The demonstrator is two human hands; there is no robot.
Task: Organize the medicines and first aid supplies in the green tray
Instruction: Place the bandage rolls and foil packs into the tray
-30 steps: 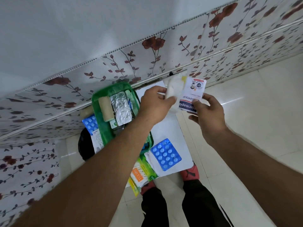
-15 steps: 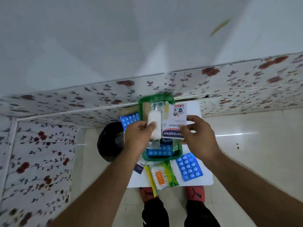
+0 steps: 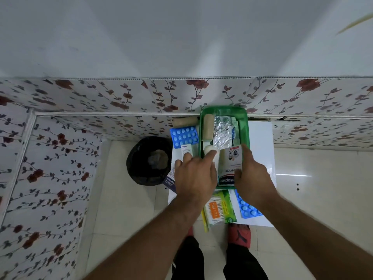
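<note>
Plasters in a white cardboard packet (image 3: 230, 167), its dark band reading "nsaplast" upside down with "PROOF" above it, lie over the near end of the green plastic tray (image 3: 245, 130), pinched at the right edge between thumb and forefinger of the right hand (image 3: 251, 178). Just left of that grip, the left hand (image 3: 194, 176) presses a white gauze roll (image 3: 210, 150) at the tray's near left corner, fingertips on top (whether they close round it cannot be told). Beyond both grips, deeper in the tray, sit a tan bandage roll (image 3: 208, 127) and a silver foil blister strip (image 3: 222, 131). Left of the left hand, outside the tray, lies a blue tablet blister pack (image 3: 184, 136). Nearer than the hands, a green and orange cotton-bud pack (image 3: 219, 209) reads "TULIPS", beside another blue blister pack (image 3: 247, 209) on the white tabletop (image 3: 261, 138).
</note>
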